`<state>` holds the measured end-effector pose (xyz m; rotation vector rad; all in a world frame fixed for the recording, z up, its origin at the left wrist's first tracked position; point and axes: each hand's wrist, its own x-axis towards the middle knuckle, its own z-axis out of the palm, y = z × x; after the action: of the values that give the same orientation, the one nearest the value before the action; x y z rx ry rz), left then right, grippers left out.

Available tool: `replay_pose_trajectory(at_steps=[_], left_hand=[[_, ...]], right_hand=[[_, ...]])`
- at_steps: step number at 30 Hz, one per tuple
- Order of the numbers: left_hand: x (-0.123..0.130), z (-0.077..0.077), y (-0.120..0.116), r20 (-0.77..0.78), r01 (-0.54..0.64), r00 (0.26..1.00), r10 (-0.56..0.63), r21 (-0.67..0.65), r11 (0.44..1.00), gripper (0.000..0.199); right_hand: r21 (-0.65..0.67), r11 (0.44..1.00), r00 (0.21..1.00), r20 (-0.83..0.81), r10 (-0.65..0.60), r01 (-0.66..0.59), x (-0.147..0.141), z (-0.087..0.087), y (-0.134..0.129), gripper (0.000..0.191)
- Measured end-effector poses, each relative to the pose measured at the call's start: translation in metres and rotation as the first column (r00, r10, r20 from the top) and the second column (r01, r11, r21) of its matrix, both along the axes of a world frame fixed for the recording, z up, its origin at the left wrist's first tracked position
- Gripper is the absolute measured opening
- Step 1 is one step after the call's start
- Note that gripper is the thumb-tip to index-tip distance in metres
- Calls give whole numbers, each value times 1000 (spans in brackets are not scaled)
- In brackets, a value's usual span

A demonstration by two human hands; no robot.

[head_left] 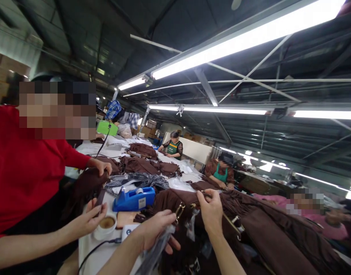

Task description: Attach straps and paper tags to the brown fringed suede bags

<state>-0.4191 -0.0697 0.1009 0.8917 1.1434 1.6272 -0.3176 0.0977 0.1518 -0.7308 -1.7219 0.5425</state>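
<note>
Dark brown bags (pixel 267 229) with gold metal clasps are heaped in front of me. My left hand (pixel 156 231) is beside a gold clasp (pixel 179 211), its fingers partly spread, with clear plastic (pixel 158 252) hanging under the palm. Further right, my right hand (pixel 211 208) pinches a small dark piece at the upper edge of the brown fabric; what the piece is cannot be made out. A second gold clasp (pixel 193 206) lies between the two hands.
A blue tape dispenser (pixel 134 199) stands left of the heap, near a white cup (pixel 106 225) and a black cable (pixel 92 250). A person in red (pixel 29 164) handles brown fabric at the left. Several other people are around the white table (pixel 189 177).
</note>
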Motion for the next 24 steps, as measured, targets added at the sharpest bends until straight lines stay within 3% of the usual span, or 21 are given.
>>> replay_pose_trajectory(at_steps=[4, 7, 11, 13, 19, 21, 24], left_hand=[[-6, 8, -18, -151, -230, 961, 230, 19, 973, 43], [-11, 13, -26, -142, -125, 983, 118, -44, 991, 38], [-10, 11, -16, -53, 57, 997, -62, -93, 994, 41], [-3, 6, -6, -31, 37, 999, -39, -66, 997, 41], [35, -7, 23, 11, -240, 971, 240, 22, 970, 45], [38, -12, 31, 37, -231, 972, 231, 11, 973, 42], [33, -19, 37, 70, -113, 992, 109, 54, 992, 13]], right_hand=[[-8, 1000, 1000, 28, 3, -3, -2, -3, -3, 31], [-3, 1000, 999, 31, -9, 9, -8, -1, -7, 32], [9, 1000, 998, 63, 15, -15, -19, -5, -8, 31], [0, 999, 995, 90, 39, -39, -23, -8, -8, 31], [-73, 995, 988, 137, 77, -67, -19, -11, -8, 35], [-87, 996, 978, 204, 35, -17, -18, -12, -2, 37], [-85, 996, 954, 301, 11, 15, -18, -16, 8, 38]])
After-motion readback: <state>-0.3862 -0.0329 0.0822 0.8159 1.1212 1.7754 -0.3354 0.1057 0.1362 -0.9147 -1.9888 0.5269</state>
